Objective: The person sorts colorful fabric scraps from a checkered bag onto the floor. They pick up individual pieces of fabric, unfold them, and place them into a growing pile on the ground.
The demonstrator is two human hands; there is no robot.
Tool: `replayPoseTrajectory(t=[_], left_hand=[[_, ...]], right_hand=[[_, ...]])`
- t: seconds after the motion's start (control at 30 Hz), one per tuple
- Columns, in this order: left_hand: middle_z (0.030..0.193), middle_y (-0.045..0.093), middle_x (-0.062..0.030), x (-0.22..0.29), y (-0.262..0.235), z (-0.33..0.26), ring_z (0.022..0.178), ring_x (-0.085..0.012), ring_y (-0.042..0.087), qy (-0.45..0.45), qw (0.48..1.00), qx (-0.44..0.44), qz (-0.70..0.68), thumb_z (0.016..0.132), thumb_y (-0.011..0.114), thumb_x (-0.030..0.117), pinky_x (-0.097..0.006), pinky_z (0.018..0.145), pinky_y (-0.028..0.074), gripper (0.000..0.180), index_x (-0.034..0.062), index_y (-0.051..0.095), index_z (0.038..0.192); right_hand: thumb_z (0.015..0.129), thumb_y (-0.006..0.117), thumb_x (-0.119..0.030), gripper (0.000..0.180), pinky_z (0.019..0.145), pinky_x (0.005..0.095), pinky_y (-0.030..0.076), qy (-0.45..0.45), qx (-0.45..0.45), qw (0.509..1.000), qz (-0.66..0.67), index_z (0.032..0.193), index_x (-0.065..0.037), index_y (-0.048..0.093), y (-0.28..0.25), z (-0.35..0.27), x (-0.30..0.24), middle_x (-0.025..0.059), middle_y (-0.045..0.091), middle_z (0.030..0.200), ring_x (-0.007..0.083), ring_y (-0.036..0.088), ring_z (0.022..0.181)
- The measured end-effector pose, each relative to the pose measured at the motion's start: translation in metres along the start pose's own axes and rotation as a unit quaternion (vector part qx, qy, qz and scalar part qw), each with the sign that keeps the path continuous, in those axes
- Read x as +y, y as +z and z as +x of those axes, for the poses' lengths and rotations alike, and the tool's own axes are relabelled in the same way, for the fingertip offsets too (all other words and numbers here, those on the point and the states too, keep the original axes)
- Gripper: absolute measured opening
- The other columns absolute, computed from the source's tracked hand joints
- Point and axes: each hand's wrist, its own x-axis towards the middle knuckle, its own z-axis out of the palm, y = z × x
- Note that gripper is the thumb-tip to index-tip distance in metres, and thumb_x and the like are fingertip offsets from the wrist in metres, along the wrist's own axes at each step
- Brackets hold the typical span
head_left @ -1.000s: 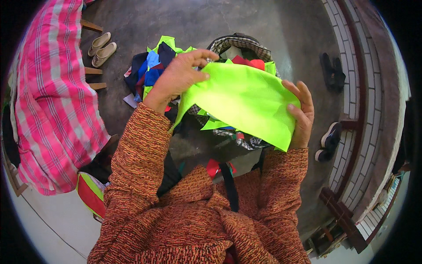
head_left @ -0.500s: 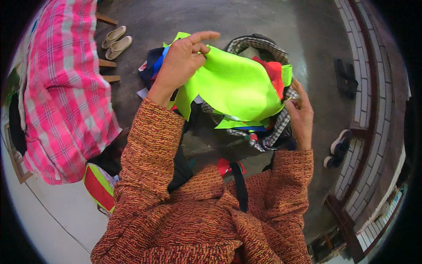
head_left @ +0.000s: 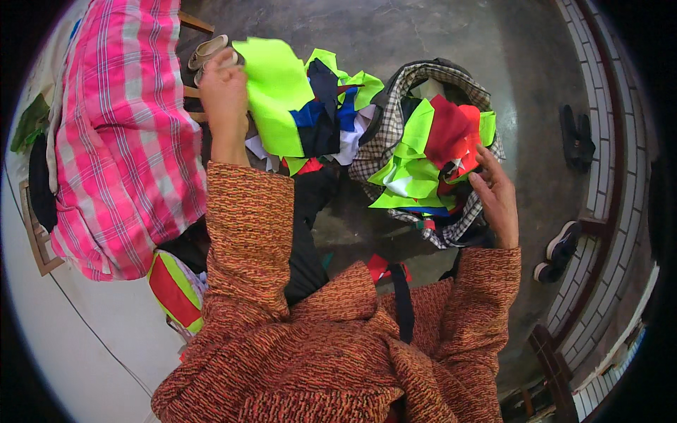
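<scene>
At the upper left, my left hand [head_left: 224, 92] grips the edge of a neon yellow-green fabric piece [head_left: 275, 92]. The piece hangs over a pile of blue, white, black and red scraps [head_left: 345, 130] on the floor. To the right stands a checked cloth bag [head_left: 381, 134] with its mouth wide, filled with neon, dark red and orange scraps [head_left: 448, 130]. My right hand [head_left: 497, 194] is at the bag's right side, fingers apart, close to the orange scrap. Nothing shows between its thumb and fingers.
A pink plaid cloth [head_left: 127, 141] drapes over something on the left, with wooden legs beside it. Light shoes [head_left: 209, 51] are partly behind my left hand. Dark sandals [head_left: 578, 137] and sneakers [head_left: 560, 247] lie along the tiled wall edge at right. Small red scraps [head_left: 379, 268] are near my lap.
My left hand has carried the neon piece from over the bag leftward to the pile. My right hand has let go of its edge, and the bag's contents now show.
</scene>
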Motion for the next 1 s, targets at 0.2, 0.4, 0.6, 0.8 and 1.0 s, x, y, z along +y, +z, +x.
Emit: replayPoseTrajectory(t=[0.2, 0.4, 0.6, 0.8, 1.0], left_hand=[[0.086, 0.066, -0.0073, 0.004, 0.012, -0.005, 0.078, -0.0136, 0.062, 0.121, 0.992, -0.005, 0.04, 0.076, 0.058, 0.007, -0.026, 0.07, 0.049, 0.031, 0.0023, 0.063, 0.107], [0.084, 0.061, -0.0063, 0.141, 0.042, -0.108, 0.074, -0.0122, 0.053, -0.139, 0.873, -0.384, -0.266, 0.09, 0.046, 0.011, -0.023, 0.068, 0.044, 0.019, -0.0029, 0.057, 0.097], [0.085, 0.06, -0.0063, 0.188, 0.041, -0.176, 0.071, -0.014, 0.053, -0.192, 0.571, -0.682, -0.415, 0.089, 0.049, 0.021, -0.031, 0.066, 0.045, 0.025, 0.0008, 0.055, 0.102], [0.086, 0.059, -0.0062, 0.188, 0.049, -0.19, 0.069, -0.0159, 0.052, -0.206, 0.503, -0.684, -0.487, 0.087, 0.052, 0.032, -0.038, 0.063, 0.045, 0.034, 0.0045, 0.054, 0.107], [0.087, 0.058, -0.0062, 0.198, 0.054, -0.192, 0.067, -0.0178, 0.051, -0.277, 0.431, -0.661, -0.548, 0.086, 0.055, 0.043, -0.045, 0.061, 0.046, 0.043, 0.0082, 0.052, 0.111]], right_hand=[[0.086, 0.059, -0.005, 0.05, 0.074, 0.0243, 0.047, 0.003, 0.001, 1.0, -0.013, 0.133, -0.007, 0.046, 0.001, 0.003, 0.004, 0.0082, 0.059, 0.112, 0.0094, 0.057, 0.08], [0.085, 0.058, -0.007, 0.046, 0.075, 0.0279, 0.048, -0.005, 0.02, 0.997, -0.077, 0.13, -0.007, 0.049, 0.003, 0.003, 0.018, 0.0105, 0.062, 0.108, 0.0148, 0.058, 0.079], [0.087, 0.054, -0.01, 0.041, 0.088, 0.0306, 0.045, 0.045, 0.027, 0.992, -0.117, 0.128, -0.006, 0.05, -0.008, 0.0, 0.021, 0.0166, 0.061, 0.116, 0.0225, 0.06, 0.104], [0.087, 0.057, -0.012, 0.046, 0.087, 0.0299, 0.045, 0.094, 0.017, 0.993, -0.063, 0.132, -0.008, 0.049, -0.003, -0.005, 0.011, 0.0153, 0.06, 0.115, 0.0178, 0.057, 0.099], [0.087, 0.059, -0.014, 0.047, 0.085, 0.0298, 0.045, 0.097, 0.012, 0.99, -0.1, 0.132, -0.009, 0.049, -0.01, -0.007, 0.014, 0.0154, 0.06, 0.114, 0.0171, 0.058, 0.095]])
